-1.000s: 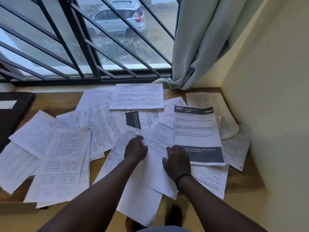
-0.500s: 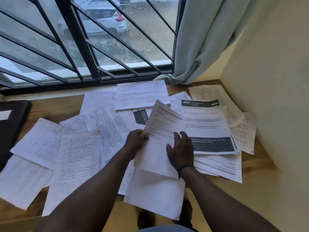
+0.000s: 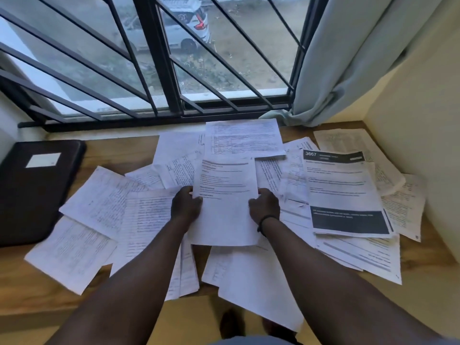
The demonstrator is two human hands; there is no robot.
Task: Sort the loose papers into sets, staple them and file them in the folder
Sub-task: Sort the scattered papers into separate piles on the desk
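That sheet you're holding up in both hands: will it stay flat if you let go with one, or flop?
Likely flop. The held sheet looks like a single thin page, held at both side edges by the left hand and right hand. Its lower part already hangs unsupported past the desk edge. Probably light, and apt to slide on the loose papers.

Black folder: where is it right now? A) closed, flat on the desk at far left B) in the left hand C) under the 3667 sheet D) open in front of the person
A: the black folder lies closed at the desk's left end, untouched, while the left hand and right hand both hold a printed sheet.
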